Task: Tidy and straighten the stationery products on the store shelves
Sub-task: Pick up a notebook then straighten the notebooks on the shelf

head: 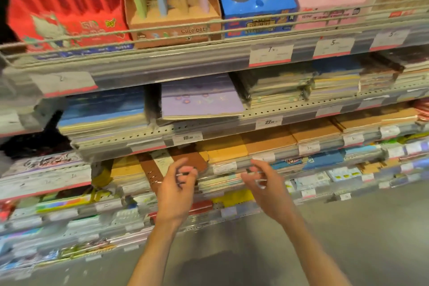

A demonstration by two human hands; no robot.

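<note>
Both bare forearms reach up from the bottom edge over the grey floor (348, 227). The left hand (178, 190) hangs in front of the shelves with its fingers loosely curled toward the thumb; the blur hides whether they pinch anything. The right hand (264, 183) is beside it, a little apart, fingers also loosely bent and spread, holding nothing that can be made out.

Just behind the left fingertips lies a brown notebook (192, 160), tilted out of line with its neighbours; whether the fingers touch it cannot be told. Beside it on the same shelf sit stacks of yellow and orange notebooks (246, 146), and behind the right fingers a pile of pastel notebooks (220, 183).

One shelf higher, a purple notebook (202, 97) lies flat on its stack, with blue notebooks (102, 111) to its left. White price tags (269, 122) line the shelf edges.

On the top shelf, behind a wire rail (162, 28), stand a red box (69, 16), a brown box (171, 16), a blue box (257, 14) and a pink box (325, 2).
</note>
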